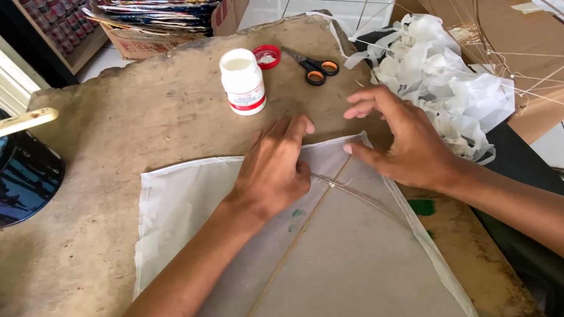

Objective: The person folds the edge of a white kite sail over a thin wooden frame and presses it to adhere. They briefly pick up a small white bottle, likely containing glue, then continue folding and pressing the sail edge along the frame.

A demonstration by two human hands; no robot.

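- Thin white paper (188, 202) lies flat on the worn brown board (109, 147), with a frame of slim bamboo sticks (289, 254) on top; the top edge of the sheet runs just under both hands.
- The left hand (275, 171) rests palm down on the top edge, fingers together and flat, gripping nothing.
- The right hand (398, 137) has its fingers spread apart and arched over the top right corner, the thumb touching the paper where the sticks cross and are tied (333, 183); it holds nothing that I can make out.
- Risk 1, as I judge it: the sheet looks very thin, so a hard push or a sideways drag from either palm could tear or crease it along the folded edge.
- Risk 2: the sticks are slender; weight on the tied crossing could snap 1 of them or shift the frame off line.
- Risk 3: the open white glue jar (242, 81) stands just beyond the left fingertips, its red lid (267, 56) off beside it; a forward reach could tip it onto the paper.
- Risk 4: the scissors (313, 66) and the crumpled white offcuts (446, 82) lie near the right hand and could snag a sleeve-free wrist or the paper's corner.
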